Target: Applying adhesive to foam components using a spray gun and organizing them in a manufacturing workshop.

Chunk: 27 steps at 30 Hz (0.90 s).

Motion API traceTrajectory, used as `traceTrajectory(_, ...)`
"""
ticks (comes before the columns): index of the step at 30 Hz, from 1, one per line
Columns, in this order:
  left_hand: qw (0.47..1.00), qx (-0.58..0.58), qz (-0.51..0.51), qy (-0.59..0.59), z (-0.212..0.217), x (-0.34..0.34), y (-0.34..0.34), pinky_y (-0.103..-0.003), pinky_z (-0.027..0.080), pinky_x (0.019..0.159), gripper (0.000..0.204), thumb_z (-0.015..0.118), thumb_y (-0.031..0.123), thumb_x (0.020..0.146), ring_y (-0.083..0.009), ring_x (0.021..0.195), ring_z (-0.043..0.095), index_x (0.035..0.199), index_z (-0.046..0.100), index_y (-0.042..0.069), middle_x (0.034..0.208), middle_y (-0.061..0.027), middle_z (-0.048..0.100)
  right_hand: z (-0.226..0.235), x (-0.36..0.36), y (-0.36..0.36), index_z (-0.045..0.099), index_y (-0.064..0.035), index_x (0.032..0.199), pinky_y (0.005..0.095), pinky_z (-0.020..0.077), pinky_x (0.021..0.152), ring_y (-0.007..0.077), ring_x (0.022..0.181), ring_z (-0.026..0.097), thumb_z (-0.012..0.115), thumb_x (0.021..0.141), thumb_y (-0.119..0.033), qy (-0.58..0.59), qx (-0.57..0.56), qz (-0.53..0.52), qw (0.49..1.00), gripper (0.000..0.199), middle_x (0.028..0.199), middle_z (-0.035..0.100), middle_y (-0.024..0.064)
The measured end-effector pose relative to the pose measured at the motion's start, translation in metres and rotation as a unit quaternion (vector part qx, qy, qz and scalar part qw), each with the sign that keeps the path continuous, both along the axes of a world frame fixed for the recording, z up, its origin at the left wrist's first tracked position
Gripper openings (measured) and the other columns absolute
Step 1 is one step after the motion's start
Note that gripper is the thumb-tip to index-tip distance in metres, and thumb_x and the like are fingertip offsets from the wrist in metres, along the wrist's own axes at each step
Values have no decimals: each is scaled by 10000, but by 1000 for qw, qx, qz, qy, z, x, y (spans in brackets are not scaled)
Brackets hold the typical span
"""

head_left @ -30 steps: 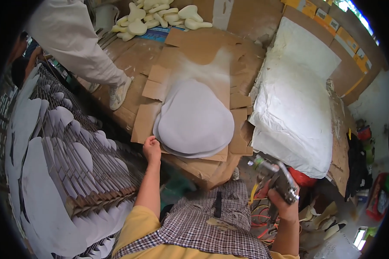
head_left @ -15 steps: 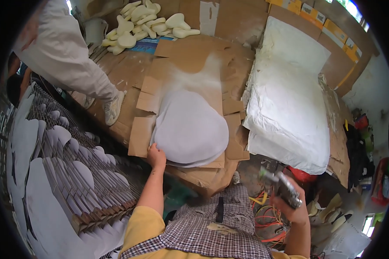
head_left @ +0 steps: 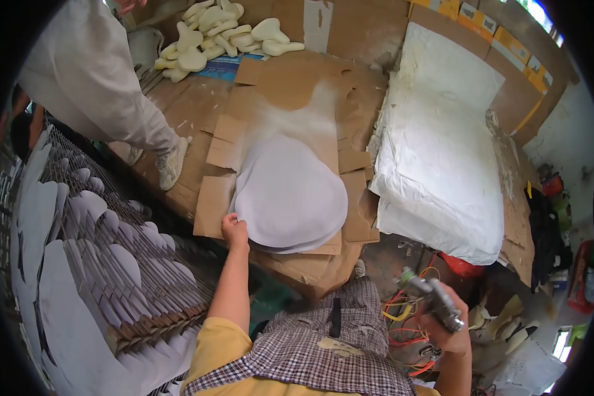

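Note:
A short stack of thin grey-white sheets [head_left: 290, 191], shaped like broad bicycle-saddle covers, lies flat on brown cardboard in front of me. My left hand [head_left: 234, 231] is closed at the stack's lower left edge, with thumb and fingers pinching a sheet there. The sheets' edges are slightly offset at the near side. Away to the right, off the cardboard, my right hand [head_left: 447, 323] grips a metal spray gun [head_left: 435, 297] with a greenish end pointing up and left. The fingers wrap its handle and are partly hidden.
On my left stands a wire rack [head_left: 145, 284] holding many grey-white sheets. Cream saddle-shaped foam pads [head_left: 211, 33] are piled at the back. A white-covered block [head_left: 442, 165] lies right. Orange hoses [head_left: 402, 330] tangle below. Another person's leg [head_left: 105, 86] stands at far left.
The spray gun, blurred before, is sharper now and has moved slightly downward. My left hand still pinches the edge, a little higher and further left. The other person's leg has shifted slightly.

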<state>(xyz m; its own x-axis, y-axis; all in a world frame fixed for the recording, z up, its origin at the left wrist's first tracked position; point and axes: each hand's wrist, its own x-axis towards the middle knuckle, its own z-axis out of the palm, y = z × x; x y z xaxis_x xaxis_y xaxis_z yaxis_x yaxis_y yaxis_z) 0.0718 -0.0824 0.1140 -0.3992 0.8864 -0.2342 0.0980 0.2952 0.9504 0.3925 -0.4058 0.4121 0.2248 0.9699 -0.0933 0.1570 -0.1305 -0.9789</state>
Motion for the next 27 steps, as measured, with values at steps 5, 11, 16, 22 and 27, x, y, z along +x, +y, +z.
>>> traceTrajectory(5,982,-58,3,-180,20,20,-22,-344,495,642,408,565,2,759,-205,858,580,1151,452,29,1055,-110,562,-5,16,-22,479,25,1233,243,463,684,106,756,565,623,695,48,61,-25,36,997,557,887,609,51)
traceTrajectory(11,973,-71,-69,-208,26,21,-36,-361,539,580,456,533,-31,749,-239,864,601,1191,474,61,1054,-109,569,1,0,14,454,26,1255,255,472,679,112,763,577,624,688,68,56,23,-39,997,593,880,606,61)
traceTrajectory(16,966,-36,-82,-242,28,19,-34,-333,511,543,416,518,-43,755,-217,834,593,1151,480,82,997,-84,585,-9,7,-9,497,38,1215,264,472,689,129,780,586,632,670,43,36,35,56,997,561,920,619,81)
traceTrajectory(22,960,-12,-90,-265,31,22,-35,-354,547,581,454,505,-52,763,-226,865,605,1200,477,67,1049,-98,570,-3,9,-28,481,46,1214,258,473,635,120,709,583,626,680,43,-5,18,-62,998,554,825,613,73)
traceTrajectory(27,963,-19,-102,-250,38,25,-37,-341,537,572,456,506,-57,769,-219,861,604,1204,477,76,1057,-91,568,-8,4,-35,499,27,1208,279,493,661,134,778,604,615,699,77,55,8,28,998,524,897,628,90)
